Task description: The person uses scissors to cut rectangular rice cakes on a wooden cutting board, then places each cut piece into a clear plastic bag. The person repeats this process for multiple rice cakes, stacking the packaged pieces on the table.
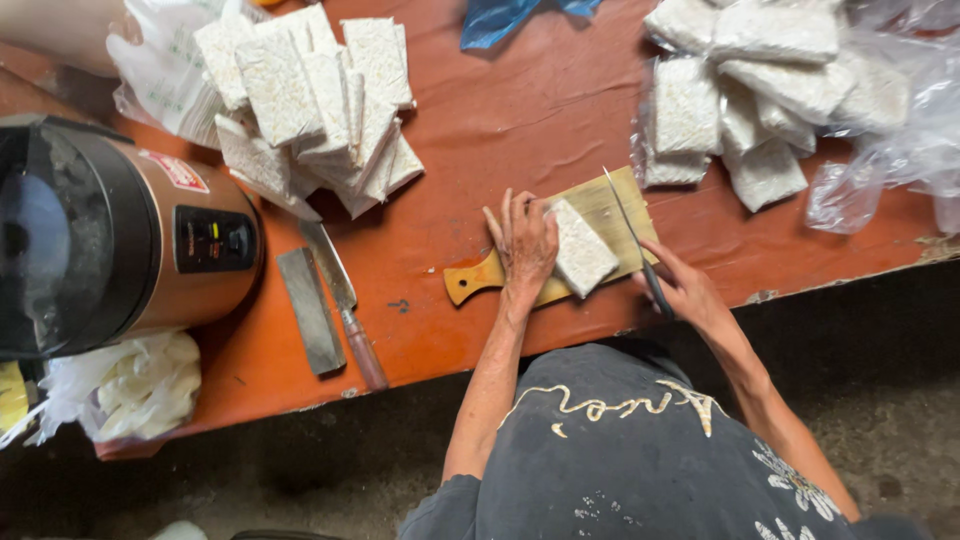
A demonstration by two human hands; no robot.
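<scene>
A cutting board [600, 205] lies on the surface [480, 130] at its near edge, handle pointing to 8 o'clock. On the board lies a tempeh block [582, 250], the left hand [524, 245] resting on its 9 o'clock side. The right hand [685, 290], at 4 o'clock from the board, holds a knife [630, 235] whose blade runs toward 11 o'clock across the board, just beside the block. At 10 o'clock from the board sits a stack of sliced tempeh [320, 100]; at 2 o'clock, a pile of wrapped blocks [760, 90]. At 9 o'clock lie a second knife [340, 300] and a sharpening stone [310, 310], side by side, with a rice cooker [110, 235] beyond them.
</scene>
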